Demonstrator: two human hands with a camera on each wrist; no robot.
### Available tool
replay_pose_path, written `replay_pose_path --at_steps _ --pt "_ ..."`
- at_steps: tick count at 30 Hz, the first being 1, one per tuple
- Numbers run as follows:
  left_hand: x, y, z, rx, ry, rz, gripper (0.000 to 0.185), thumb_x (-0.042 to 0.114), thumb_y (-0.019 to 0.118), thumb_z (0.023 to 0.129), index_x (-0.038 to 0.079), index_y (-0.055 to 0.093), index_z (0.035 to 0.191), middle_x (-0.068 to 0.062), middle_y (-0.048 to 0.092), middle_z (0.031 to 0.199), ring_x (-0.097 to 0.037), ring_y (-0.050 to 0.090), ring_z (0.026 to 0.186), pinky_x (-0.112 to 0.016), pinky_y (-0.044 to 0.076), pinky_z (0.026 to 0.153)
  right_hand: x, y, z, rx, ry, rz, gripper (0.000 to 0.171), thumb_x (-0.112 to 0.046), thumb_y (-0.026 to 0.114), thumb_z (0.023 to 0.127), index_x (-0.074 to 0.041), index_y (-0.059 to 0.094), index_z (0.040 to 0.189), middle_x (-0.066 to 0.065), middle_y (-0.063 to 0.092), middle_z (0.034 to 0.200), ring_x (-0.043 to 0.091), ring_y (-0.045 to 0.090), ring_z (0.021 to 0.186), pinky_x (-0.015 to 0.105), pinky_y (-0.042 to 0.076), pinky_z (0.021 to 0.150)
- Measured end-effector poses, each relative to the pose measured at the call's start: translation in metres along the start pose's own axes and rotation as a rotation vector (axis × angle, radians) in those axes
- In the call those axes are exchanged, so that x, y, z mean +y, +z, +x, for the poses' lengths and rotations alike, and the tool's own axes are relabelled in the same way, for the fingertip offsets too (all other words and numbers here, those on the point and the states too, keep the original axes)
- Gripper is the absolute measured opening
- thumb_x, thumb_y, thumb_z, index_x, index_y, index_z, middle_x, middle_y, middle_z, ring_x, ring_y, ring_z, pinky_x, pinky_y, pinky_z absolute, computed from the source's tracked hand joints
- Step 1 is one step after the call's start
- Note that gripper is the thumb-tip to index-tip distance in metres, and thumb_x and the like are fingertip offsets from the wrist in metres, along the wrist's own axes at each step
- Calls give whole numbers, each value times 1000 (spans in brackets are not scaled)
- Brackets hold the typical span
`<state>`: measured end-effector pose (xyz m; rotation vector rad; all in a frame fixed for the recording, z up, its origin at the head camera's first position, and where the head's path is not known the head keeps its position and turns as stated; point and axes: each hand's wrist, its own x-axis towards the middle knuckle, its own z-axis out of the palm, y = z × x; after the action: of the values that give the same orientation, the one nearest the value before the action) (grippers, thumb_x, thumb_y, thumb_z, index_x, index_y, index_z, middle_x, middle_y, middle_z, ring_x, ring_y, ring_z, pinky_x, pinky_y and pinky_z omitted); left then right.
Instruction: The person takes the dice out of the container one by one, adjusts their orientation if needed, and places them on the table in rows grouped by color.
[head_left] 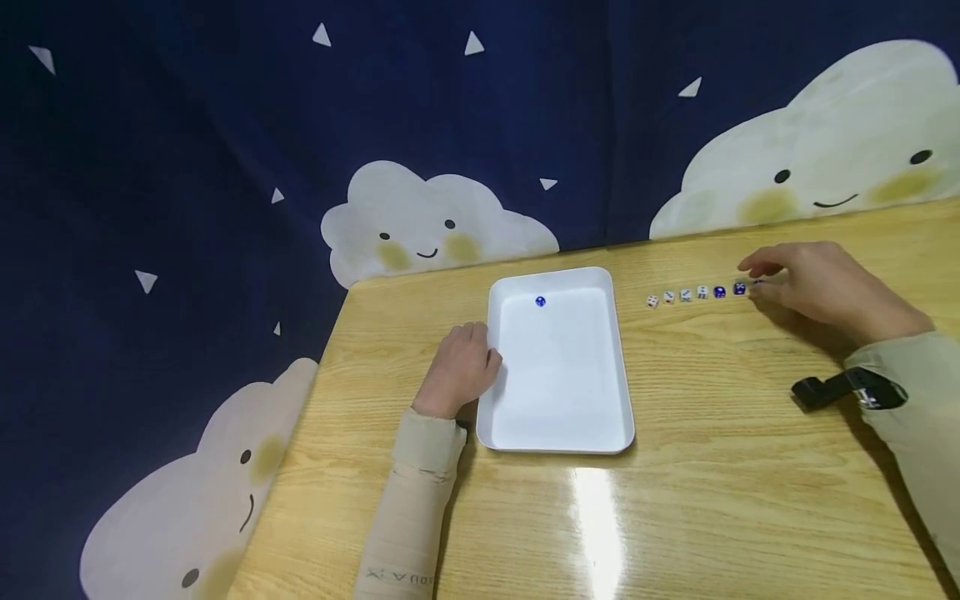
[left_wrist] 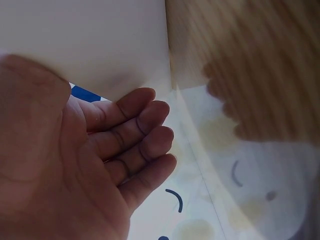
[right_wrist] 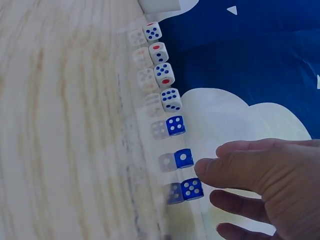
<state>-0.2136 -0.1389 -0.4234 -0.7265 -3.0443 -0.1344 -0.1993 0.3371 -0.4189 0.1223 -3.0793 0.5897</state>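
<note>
My left hand (head_left: 461,367) grips the left rim of a white tray (head_left: 555,400), its thumb over the inside edge. In the left wrist view, the fingers (left_wrist: 145,145) lie bent along the tray's outer wall, and the thumb is hidden. A small blue die (head_left: 541,301) lies near the far end inside the tray. My right hand (head_left: 821,279) hovers at the right end of a row of dice, its fingers loosely bent and spread. The nearest blue die (right_wrist: 192,189) stands beside the fingertips, uncovered in the right wrist view.
The row runs leftward from blue dice (head_left: 719,292) to white dice (head_left: 686,294), right of the tray on a wooden table (head_left: 712,475). A dark blue curtain (head_left: 420,100) with smiling clouds hangs behind the table. A black strap (head_left: 832,389) circles the right wrist.
</note>
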Motion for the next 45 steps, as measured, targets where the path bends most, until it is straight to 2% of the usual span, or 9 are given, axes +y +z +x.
replay_pose_path --at_steps 10,19,25,30,36,45 --pt "5 2 6 -6 9 0 22 18 45 100 -2 56 101 -13 58 90 -26 49 80 -36 46 76 -2 -4 0 5 -5 6 37 -16 65 98 -3 64 133 29 68 125 46 60 115 65 45 95" --pt "12 4 13 -7 11 35 24 18 44 101 -2 57 105 -13 60 94 -28 52 83 -38 47 77 -13 -10 2 119 -163 -43 32 -15 73 93 -5 71 124 23 75 113 46 69 108 62 50 91" --pt "16 7 15 7 20 118 27 20 46 102 -3 60 108 -14 62 97 -29 55 86 -39 51 79 -25 -9 6 119 -209 -34 31 -18 72 94 -5 72 123 21 76 113 43 70 108 61 50 91" --pt "18 8 17 19 4 145 28 21 47 102 -3 60 107 -14 62 97 -29 54 86 -39 50 79 -40 -7 14 139 -277 -29 31 -17 74 92 -5 73 121 18 78 108 39 71 105 58 52 90" --pt "22 9 21 -5 -12 144 28 23 46 102 -1 60 108 -11 61 97 -26 51 85 -37 48 78 -63 -10 26 137 -357 -48 30 -15 76 91 -5 74 119 15 78 105 35 73 101 57 54 90" --pt "18 10 21 -16 -11 143 29 24 44 103 0 60 109 -11 61 97 -26 53 87 -37 49 78 -114 -6 41 101 -393 -30 31 -18 74 92 -4 73 120 16 77 108 35 71 102 54 55 90"
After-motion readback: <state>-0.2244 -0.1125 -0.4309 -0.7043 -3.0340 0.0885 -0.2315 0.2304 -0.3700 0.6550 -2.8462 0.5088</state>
